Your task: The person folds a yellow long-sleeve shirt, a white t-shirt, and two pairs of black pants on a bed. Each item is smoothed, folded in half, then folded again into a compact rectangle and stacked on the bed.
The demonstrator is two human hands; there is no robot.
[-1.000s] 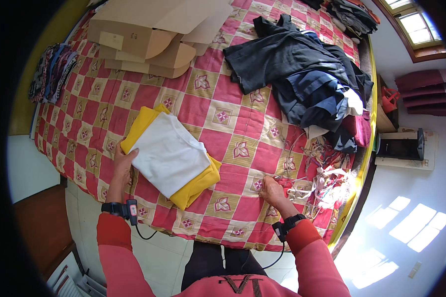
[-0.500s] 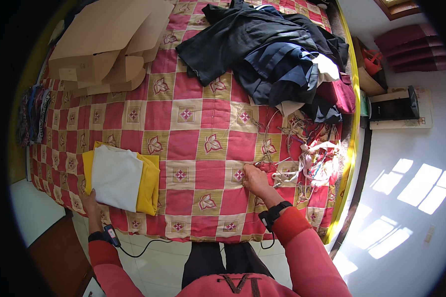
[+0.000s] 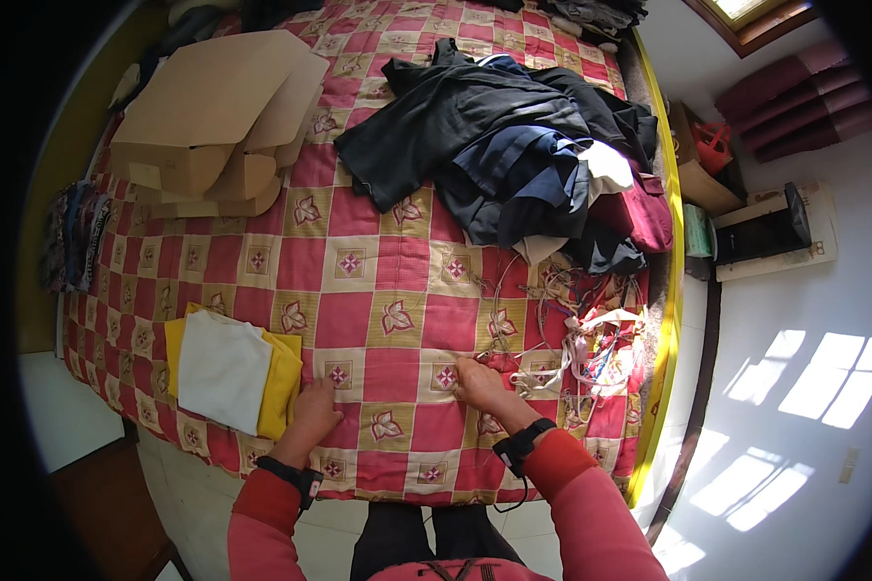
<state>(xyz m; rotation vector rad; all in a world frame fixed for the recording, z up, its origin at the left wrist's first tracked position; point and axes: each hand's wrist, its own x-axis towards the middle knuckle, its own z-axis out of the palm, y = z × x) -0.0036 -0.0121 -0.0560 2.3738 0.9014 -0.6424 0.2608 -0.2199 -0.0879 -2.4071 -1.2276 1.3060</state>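
Observation:
A folded stack of yellow cloth (image 3: 285, 382) with a white cloth (image 3: 225, 370) on top lies at the left front of the bed. My left hand (image 3: 317, 411) is just right of the stack, low on the bedspread, with its fingers extended downward and nothing visible in them. Farther right, my right hand (image 3: 482, 385) is against the bedspread beside a tangle of cords and straps (image 3: 591, 349). Its fingers are curled together, and whatever they may hold is hidden beneath them.
The red and tan checked bedspread (image 3: 368, 334) covers the bed. Flattened cardboard boxes (image 3: 203, 107) lie at the back left, a heap of dark clothes (image 3: 494, 126) at the back right. A yellow bed edge (image 3: 665, 290) runs along the right, near a white wall (image 3: 794, 320).
My left hand has moved right, from the left edge of the folded cloth to beyond its right edge. The right hand keeps its place on the bed; the view has shifted slightly.

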